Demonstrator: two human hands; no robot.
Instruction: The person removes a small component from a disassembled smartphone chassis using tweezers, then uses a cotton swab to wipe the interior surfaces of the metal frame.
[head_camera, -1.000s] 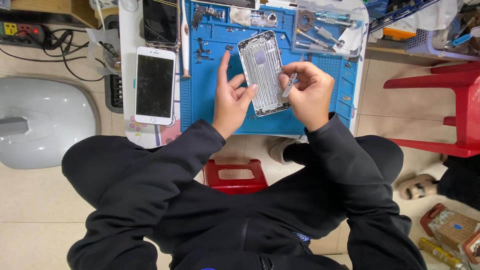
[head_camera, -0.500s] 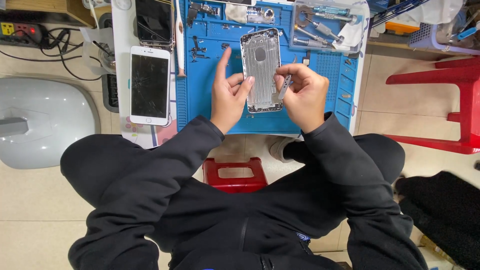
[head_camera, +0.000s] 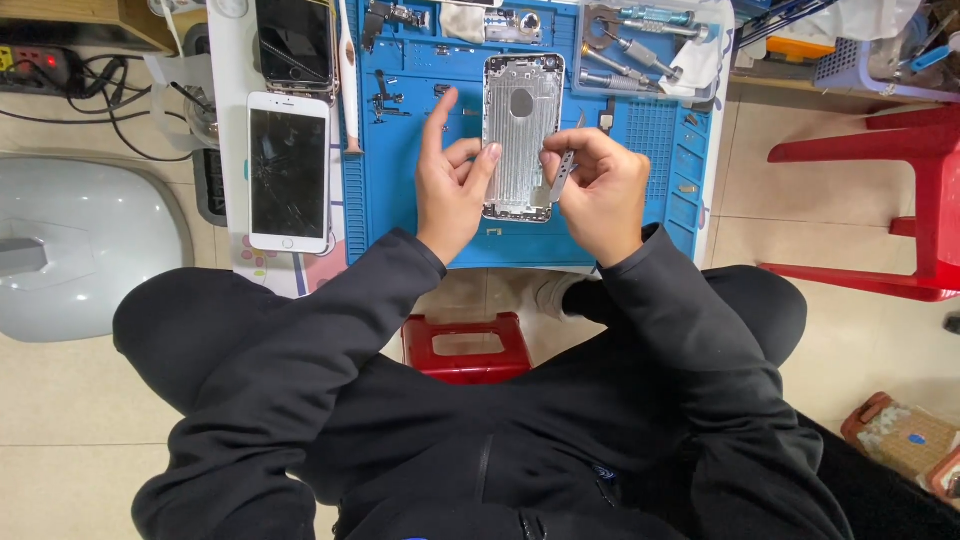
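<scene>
A bare silver phone housing (head_camera: 520, 120) lies on a blue work mat (head_camera: 400, 200). My left hand (head_camera: 452, 185) rests against the housing's left edge, thumb and middle finger on it, index finger raised. My right hand (head_camera: 598, 188) sits at the housing's right edge and pinches a pair of metal tweezers (head_camera: 563, 175) that point down toward the shell. Small screws and parts (head_camera: 385, 95) lie scattered on the mat to the left of the housing.
A white phone with a cracked screen (head_camera: 288, 172) lies left of the mat, a dark phone (head_camera: 294, 45) above it. A tray of screwdrivers (head_camera: 640, 45) stands at the mat's top right. Red stools (head_camera: 466, 348) (head_camera: 900, 210), a grey lid-like object (head_camera: 70, 245) and a power strip (head_camera: 40, 70) surround me.
The view has shifted slightly and the housing sits a little straighter. Both hands stay on the housing, the right keeping the tweezers; my left index finger remains lifted.
</scene>
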